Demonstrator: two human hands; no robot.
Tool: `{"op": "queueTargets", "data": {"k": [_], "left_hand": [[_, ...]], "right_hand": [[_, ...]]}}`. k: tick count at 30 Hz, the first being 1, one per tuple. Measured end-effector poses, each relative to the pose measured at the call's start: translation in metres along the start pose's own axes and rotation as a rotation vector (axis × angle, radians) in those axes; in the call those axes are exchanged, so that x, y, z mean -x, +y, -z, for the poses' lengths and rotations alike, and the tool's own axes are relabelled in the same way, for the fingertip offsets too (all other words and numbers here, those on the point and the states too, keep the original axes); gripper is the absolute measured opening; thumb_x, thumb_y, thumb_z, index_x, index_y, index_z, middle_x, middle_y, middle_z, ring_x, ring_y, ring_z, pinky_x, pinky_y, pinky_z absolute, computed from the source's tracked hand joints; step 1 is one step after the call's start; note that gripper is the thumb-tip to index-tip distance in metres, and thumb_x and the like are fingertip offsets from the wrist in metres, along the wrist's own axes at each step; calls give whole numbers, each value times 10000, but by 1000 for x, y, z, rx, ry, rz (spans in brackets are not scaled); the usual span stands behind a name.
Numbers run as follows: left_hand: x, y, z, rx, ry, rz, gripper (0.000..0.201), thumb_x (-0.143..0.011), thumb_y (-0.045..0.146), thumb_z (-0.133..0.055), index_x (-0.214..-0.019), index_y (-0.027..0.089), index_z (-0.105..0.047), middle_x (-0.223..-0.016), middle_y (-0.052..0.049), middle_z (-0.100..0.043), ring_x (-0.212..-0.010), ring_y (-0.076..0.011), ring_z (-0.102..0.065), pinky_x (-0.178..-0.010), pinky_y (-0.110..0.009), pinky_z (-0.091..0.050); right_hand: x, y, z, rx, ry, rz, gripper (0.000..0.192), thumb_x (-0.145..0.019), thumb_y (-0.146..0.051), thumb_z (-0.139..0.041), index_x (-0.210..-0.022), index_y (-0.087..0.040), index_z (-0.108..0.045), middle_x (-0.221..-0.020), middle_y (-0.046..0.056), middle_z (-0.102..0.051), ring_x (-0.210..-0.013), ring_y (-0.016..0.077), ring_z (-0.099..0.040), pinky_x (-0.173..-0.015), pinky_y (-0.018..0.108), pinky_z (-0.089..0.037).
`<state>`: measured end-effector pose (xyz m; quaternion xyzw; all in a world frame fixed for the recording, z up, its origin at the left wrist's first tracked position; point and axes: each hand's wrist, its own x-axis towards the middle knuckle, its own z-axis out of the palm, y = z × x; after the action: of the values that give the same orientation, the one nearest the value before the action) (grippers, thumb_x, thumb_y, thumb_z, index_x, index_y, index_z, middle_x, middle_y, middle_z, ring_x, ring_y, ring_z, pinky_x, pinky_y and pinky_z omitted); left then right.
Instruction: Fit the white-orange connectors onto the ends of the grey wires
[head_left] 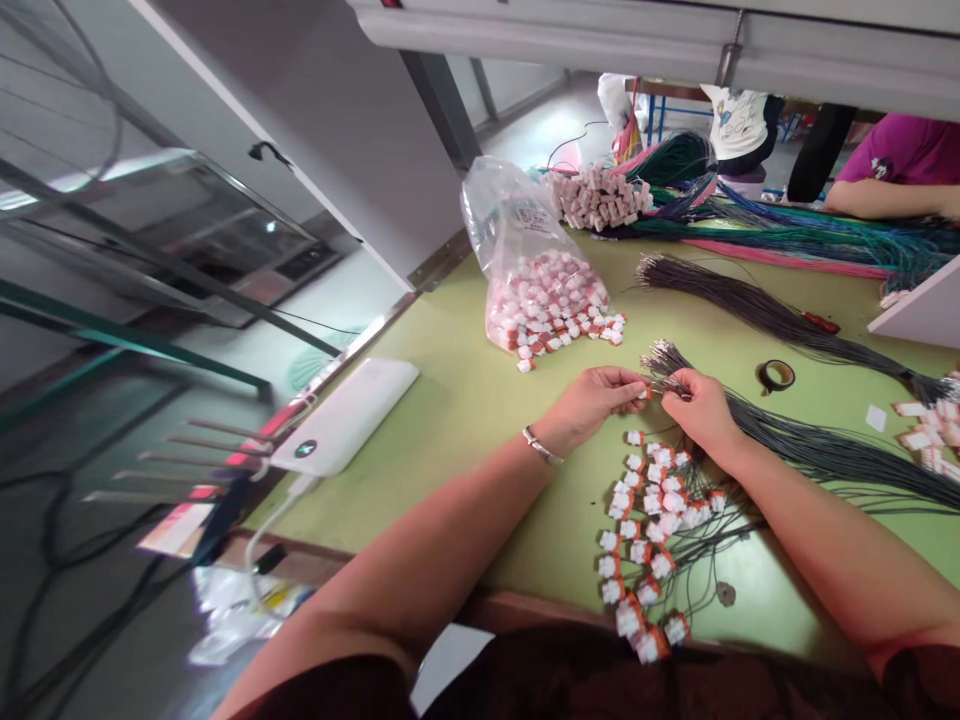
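Note:
My left hand (598, 402) pinches a small white and orange connector housing (644, 391) between thumb and fingertips. Close beside it, my right hand (703, 418) is closed on dark wires (679, 385) whose metal-tipped ends point toward the housing. Whether a wire end sits inside the housing I cannot tell. Under my right hand runs a long bundle of dark wires (817, 440). Below both hands lie several wires fitted with white and orange connectors (652, 500). Beyond my left hand, a clear plastic bag (517, 215) spills loose connectors (570, 325) onto the green table (450, 420).
A white power bank (360, 415) with a cable lies at the left edge. Another dark wire bundle (750, 305) and a tape roll (776, 376) are to the right. Coloured wires (810, 240) cross the back, near a person in a purple sleeve (892, 155). A panel hangs overhead.

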<state>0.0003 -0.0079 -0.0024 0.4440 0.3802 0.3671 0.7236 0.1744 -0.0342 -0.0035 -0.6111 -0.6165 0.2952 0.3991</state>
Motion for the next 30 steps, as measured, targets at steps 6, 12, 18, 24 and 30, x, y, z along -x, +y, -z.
{"op": "queueTargets", "data": {"k": [6,12,18,24,30], "left_hand": [[0,3,-1,-248,15,-62,193,-688,253,-758,-814,112,-719,-592,-13,-658,-542,-82,-571,-564,-215,-459],[0,0,-3,-237,59,-66,185,-680,268,-760,-773,117,-709,-603,-22,-660,-545,-88,-563,-585,-238,-471],[-2,-8,-6,-96,34,-90,309,-628,365,-793,-761,105,-689,-617,-25,-658,-547,-85,-554,-592,-240,-450],[-4,-11,-14,-72,35,-92,336,-624,399,-791,-734,107,-667,-627,-20,-655,-553,-85,-557,-596,-243,-452],[-5,-12,-10,-27,22,-76,385,-593,405,-815,-780,99,-675,-651,-20,-665,-572,-91,-580,-622,-252,-461]], "right_hand": [[-1,-3,2,-78,-77,-58,166,-613,-320,-500,-666,-179,-571,-557,-28,-499,-514,110,-387,-508,248,-325],[-1,-6,4,-120,-78,-101,188,-612,-345,-517,-667,-174,-575,-561,-26,-510,-525,108,-390,-507,244,-324],[0,-4,2,-131,-99,-84,170,-631,-328,-513,-675,-176,-575,-572,-25,-525,-528,108,-400,-508,243,-329],[1,0,1,-134,-110,-58,170,-654,-327,-533,-701,-173,-586,-598,-16,-554,-542,113,-425,-536,251,-345],[0,1,5,-231,-100,-91,169,-639,-341,-558,-673,-176,-568,-576,-28,-540,-521,100,-411,-522,243,-334]]}}
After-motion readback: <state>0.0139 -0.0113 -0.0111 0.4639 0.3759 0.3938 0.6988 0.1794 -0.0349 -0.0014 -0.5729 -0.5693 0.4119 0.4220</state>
